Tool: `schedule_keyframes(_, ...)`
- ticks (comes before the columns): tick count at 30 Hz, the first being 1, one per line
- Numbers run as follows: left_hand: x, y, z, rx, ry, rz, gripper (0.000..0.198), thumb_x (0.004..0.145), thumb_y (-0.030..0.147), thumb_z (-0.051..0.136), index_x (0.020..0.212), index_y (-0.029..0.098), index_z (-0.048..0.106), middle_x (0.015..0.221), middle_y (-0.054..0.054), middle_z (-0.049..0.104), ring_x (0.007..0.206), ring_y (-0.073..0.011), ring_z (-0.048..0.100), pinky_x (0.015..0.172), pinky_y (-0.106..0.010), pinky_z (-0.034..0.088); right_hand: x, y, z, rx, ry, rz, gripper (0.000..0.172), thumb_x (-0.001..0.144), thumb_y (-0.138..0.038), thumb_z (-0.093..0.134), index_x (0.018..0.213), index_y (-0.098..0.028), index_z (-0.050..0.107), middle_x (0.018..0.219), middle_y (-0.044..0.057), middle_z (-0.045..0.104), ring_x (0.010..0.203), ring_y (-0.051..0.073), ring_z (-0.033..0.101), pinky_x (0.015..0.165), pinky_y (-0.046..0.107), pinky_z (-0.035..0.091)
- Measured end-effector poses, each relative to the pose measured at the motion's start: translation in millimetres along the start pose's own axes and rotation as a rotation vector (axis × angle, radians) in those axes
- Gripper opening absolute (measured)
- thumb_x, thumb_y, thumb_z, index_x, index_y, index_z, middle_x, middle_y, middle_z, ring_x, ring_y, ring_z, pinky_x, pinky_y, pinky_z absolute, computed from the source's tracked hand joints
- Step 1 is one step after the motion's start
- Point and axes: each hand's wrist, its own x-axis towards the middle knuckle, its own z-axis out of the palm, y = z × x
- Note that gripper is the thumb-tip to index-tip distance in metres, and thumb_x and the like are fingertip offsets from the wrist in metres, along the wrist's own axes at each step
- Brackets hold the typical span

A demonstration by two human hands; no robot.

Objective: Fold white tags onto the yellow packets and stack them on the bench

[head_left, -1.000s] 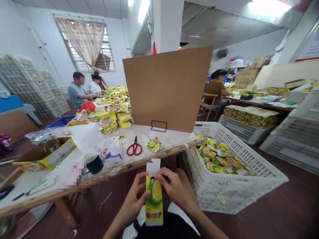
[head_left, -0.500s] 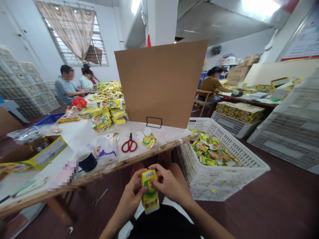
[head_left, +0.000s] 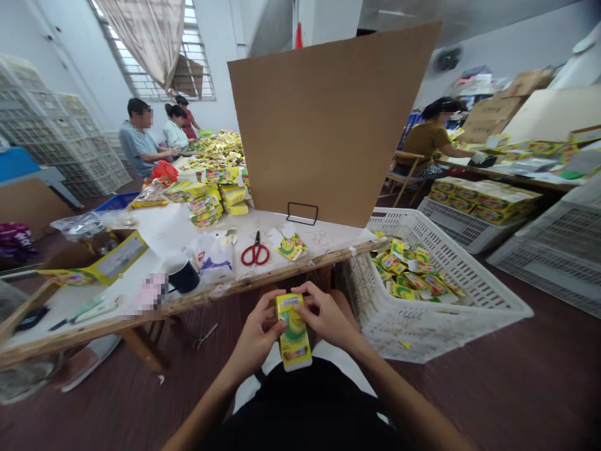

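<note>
Along the far left, stacked crates stand by the wall, and in front of them a purple bag carries white characters too blurred to read. On your tabletop, an open carton shows a pale label panel with print too small to make out. Next comes a dark mug, just beside a plastic bag marked in purple. Behind them, stacked yellow boxes bear colourful lettering, also too small to read. Red-handled scissors lie nearer the front edge, with a few yellow cards just to their right.

Over your lap, below that edge, your left hand grips the left side of a yellow box. A strip like a barcode marks its top end, a green and yellow ring fills the middle, and a multicoloured word near the bottom is too small to read. Your right hand has its thumb on the upper front, so both hands are clamped on this one box.

Beyond, a brown board stands upright on the tabletop. At your right, a white basket holds a heap of yellow and green packets.
</note>
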Motion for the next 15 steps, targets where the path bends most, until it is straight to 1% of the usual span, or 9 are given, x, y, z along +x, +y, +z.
schedule_keyframes(2, 3, 1, 1.9, -0.021, -0.032, -0.017, 0.049, 0.077, 0.022, 0.067, 0.119, 0.019, 0.041, 0.104, -0.011, 0.067, 0.096, -0.0246, 0.064, 0.079, -0.032, 0.049, -2, 2, -8, 0.092, 0.003, -0.024, 0.019, 0.084, -0.028, 0.052, 0.098, -0.017, 0.058, 0.074, 0.001, 0.062, 0.064, 0.013, 0.056, 0.055, 0.022, 0.042)
schedule_keyframes(5, 8, 1, 6.4, -0.038, -0.039, -0.027, 0.049, 0.074, 0.025, 0.07, 0.115, 0.018, 0.043, 0.1, -0.011, 0.068, 0.094, -0.0252, 0.064, 0.074, -0.03, 0.049, -3, 6, -15, 0.062, 0.098, -0.055, 0.018, 0.083, -0.03, 0.056, 0.094, -0.017, 0.063, 0.082, 0.002, 0.062, 0.07, 0.014, 0.055, 0.062, 0.024, 0.045)
schedule_keyframes(9, 17, 3, 12.1, -0.061, -0.009, -0.033, 0.049, 0.073, 0.028, 0.07, 0.115, 0.019, 0.045, 0.103, -0.01, 0.067, 0.095, -0.0265, 0.064, 0.07, -0.03, 0.05, -1, 3, -8, 0.041, 0.207, -0.068, 0.017, 0.082, -0.029, 0.058, 0.094, -0.019, 0.065, 0.087, 0.003, 0.059, 0.073, 0.014, 0.055, 0.065, 0.025, 0.046)
schedule_keyframes(11, 23, 8, 16.2, -0.058, -0.013, -0.013, 0.049, 0.074, 0.029, 0.069, 0.116, 0.02, 0.045, 0.105, -0.01, 0.067, 0.096, -0.0273, 0.063, 0.073, -0.032, 0.05, 3, -3, -7, 0.081, 0.229, -0.069, 0.018, 0.083, -0.03, 0.057, 0.097, -0.02, 0.063, 0.092, 0.004, 0.06, 0.077, 0.015, 0.057, 0.067, 0.026, 0.047)
schedule_keyframes(13, 31, 18, 22.9, -0.018, -0.014, 0.057, 0.047, 0.076, 0.029, 0.066, 0.117, 0.019, 0.047, 0.11, -0.011, 0.065, 0.104, -0.0289, 0.06, 0.082, -0.036, 0.049, 7, -8, -20, 0.094, 0.23, -0.071, 0.02, 0.084, -0.033, 0.056, 0.097, -0.02, 0.062, 0.092, 0.005, 0.063, 0.078, 0.017, 0.058, 0.068, 0.027, 0.048)
schedule_keyframes(14, 34, 24, 27.3, 0.013, 0.003, 0.104, 0.045, 0.077, 0.029, 0.065, 0.118, 0.019, 0.048, 0.116, -0.012, 0.063, 0.112, -0.0295, 0.055, 0.089, -0.038, 0.046, 9, -8, -33, 0.045, 0.277, -0.088, 0.02, 0.083, -0.034, 0.056, 0.095, -0.019, 0.063, 0.09, 0.005, 0.064, 0.078, 0.018, 0.058, 0.069, 0.029, 0.048)
schedule_keyframes(15, 35, 32, 32.2, 0.042, 0.05, 0.159, 0.044, 0.079, 0.029, 0.064, 0.119, 0.02, 0.049, 0.123, -0.011, 0.059, 0.12, -0.0288, 0.049, 0.097, -0.039, 0.041, 10, -5, -50, -0.057, 0.378, -0.115, 0.02, 0.083, -0.035, 0.055, 0.09, -0.019, 0.064, 0.087, 0.006, 0.064, 0.079, 0.019, 0.057, 0.071, 0.031, 0.047)
